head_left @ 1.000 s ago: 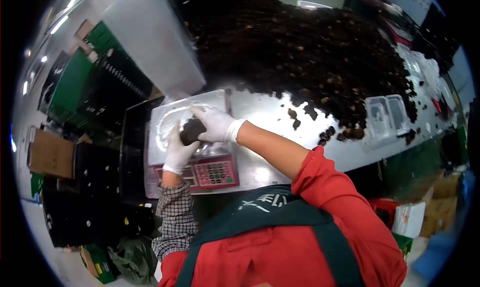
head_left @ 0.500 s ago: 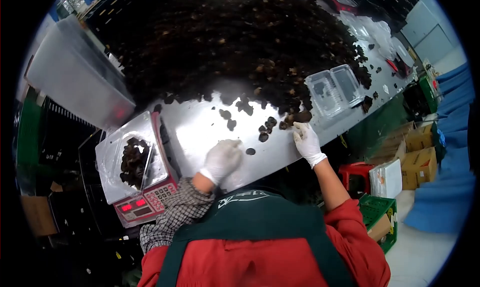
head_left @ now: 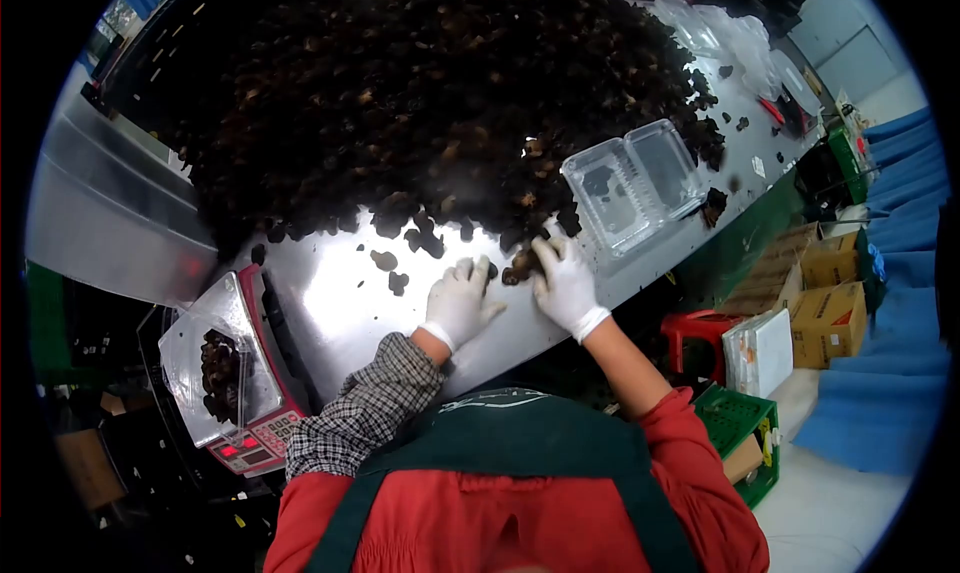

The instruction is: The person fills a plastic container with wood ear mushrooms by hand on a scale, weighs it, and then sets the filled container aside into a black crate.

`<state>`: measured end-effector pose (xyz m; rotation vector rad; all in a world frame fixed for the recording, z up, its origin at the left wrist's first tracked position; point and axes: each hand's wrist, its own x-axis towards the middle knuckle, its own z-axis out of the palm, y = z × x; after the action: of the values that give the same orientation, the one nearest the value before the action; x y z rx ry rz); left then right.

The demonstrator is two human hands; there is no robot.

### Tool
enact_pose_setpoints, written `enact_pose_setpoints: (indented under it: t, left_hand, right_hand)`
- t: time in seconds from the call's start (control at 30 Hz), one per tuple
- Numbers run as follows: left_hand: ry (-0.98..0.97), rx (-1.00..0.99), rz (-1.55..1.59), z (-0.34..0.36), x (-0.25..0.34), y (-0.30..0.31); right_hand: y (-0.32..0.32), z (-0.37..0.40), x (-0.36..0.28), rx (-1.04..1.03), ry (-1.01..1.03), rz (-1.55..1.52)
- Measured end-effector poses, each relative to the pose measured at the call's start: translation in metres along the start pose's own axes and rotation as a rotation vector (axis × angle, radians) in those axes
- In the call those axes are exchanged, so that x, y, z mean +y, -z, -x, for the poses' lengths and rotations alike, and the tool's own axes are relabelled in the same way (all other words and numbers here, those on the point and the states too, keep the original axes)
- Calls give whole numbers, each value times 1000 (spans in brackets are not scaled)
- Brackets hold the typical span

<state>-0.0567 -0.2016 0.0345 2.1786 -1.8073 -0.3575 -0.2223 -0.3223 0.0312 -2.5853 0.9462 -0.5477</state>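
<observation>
My left hand [head_left: 460, 303], in a white glove, lies on the metal table with fingers spread and thumb apart. A few dark pieces sit at its fingertips, partly hidden. My right hand [head_left: 568, 288], also gloved, has its fingers stretched out against a small cluster of dark brown mushroom pieces [head_left: 522, 266], which look like wood ear. That cluster lies between the two hands. Loose pieces [head_left: 397, 283] rest to the left, and a great heap of the mushrooms [head_left: 430, 103] covers the table beyond.
An open clear plastic clamshell box [head_left: 615, 208] stands right of the heap. At left, a red digital scale [head_left: 262, 435] bears a clear box with mushrooms [head_left: 220, 373]. A large grey bin [head_left: 110, 203] stands behind it. Plastic bags [head_left: 740, 48] lie at the far right.
The view has shifted, with the table's things appearing further left. My left hand has moved towards my right and its fingers have spread. The small pieces are now gathered between both hands.
</observation>
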Motion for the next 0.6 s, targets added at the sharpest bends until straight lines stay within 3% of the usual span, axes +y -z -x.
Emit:
enact_pose_setpoints:
  t: [0.1, 0.23, 0.37, 0.43, 0.5, 0.57, 0.6]
  left_hand:
    - [-197, 167, 15, 11, 0, -23]
    - [-134, 337, 44, 4, 5, -34]
    - [-35, 340, 50, -24, 9, -32]
    - [5, 293, 66, -30, 8, -33]
    - [9, 265, 112, -30, 8, -32]
    - [-109, 284, 175, -14, 4, -35]
    - [-165, 258, 171, 0, 6, -35]
  right_hand:
    - [-10, 19, -9, -41, 177, -217]
    - [-1, 3, -4, 31, 101, -235]
    - [13, -58, 4, 102, 70, -50]
    - [5, -76, 9, -108, -1, 1]
    - [4, -62, -4, -146, 153, -69]
    - [-9, -23, -12, -137, 369, -89]
    - [-7, -5, -18, -199, 373, -204]
